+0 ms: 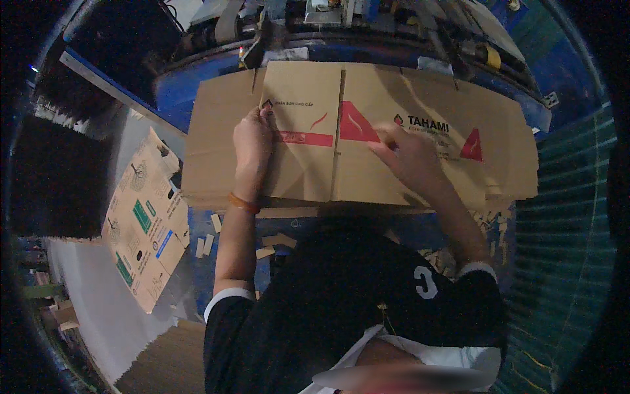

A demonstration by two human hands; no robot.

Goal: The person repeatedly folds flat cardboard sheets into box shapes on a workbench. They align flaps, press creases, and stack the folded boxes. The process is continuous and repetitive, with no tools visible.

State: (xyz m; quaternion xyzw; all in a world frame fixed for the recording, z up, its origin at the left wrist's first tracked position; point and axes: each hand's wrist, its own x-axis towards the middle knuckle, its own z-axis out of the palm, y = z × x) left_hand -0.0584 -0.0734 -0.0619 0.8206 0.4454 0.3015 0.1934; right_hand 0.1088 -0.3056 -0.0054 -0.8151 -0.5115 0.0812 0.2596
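Observation:
A flat, folded brown cardboard box (302,171) with red and black print lies in front of me, with a seam between its two upper panels. My left hand (252,151) is at the left edge of the smaller panel, its fingers closed on that edge. Over the larger right panel (420,92), next to the red printed patch beside the seam, is my right hand (417,161). Its fingers look bent and are smeared by motion, so whether they hold anything does not show. More cardboard (213,138) spreads out to the left beneath the smaller panel.
Beyond the cardboard stands a blue machine (177,88) with dark bars and rollers. Small cardboard offcuts (266,252) litter the blue surface near me. Printed cardboard sheets (147,217) lie lower left, above a brown stack (164,361). A ribbed green wall (558,249) is at right.

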